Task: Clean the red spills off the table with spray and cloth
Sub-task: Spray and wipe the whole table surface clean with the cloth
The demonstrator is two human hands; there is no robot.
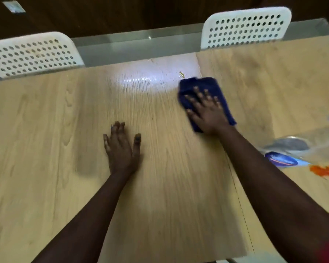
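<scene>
**Wiping down the bench, one red patch off to the side**

Head view: my right hand (pixel 207 111) is flat with fingers spread, pressing the dark blue cloth (pixel 203 95) onto the wooden bench (pixel 55 120). My left hand (pixel 122 147) rests open, palm down, nearer me. The only container is a blurry clear bottle (pixel 291 149) with a blue label lying at the right edge; can't tell what's inside. An orange-red spill (pixel 324 170) sits beside it. Two white perforated chairs (pixel 32 54) stand across.
</scene>
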